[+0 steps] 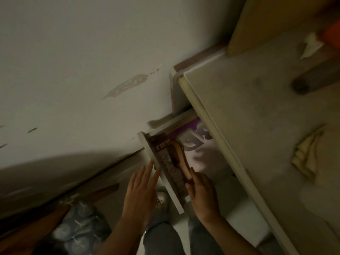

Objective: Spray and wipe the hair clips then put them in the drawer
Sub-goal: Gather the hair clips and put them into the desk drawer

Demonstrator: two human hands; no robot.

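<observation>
My left hand is flat, fingers straight and together, its fingertips pressing against the outer face of the drawer front. The drawer stands pulled out from under the pale worktop, its white front panel tilted across the middle of my view. My right hand reaches over that front panel into the drawer, fingers laid along the end of a peach-coloured comb with dark teeth; I cannot tell whether they curl round it or only rest on it. The comb lies just inside the front panel, on top of a purple and white printed box that fills the drawer's bottom. I cannot make out any hair clips in the dim, blurred drawer. Up on the worktop a folded yellowish cloth lies well away from my hands, and a crumpled white tissue sits near the far edge. Below my arms are my jeans.
</observation>
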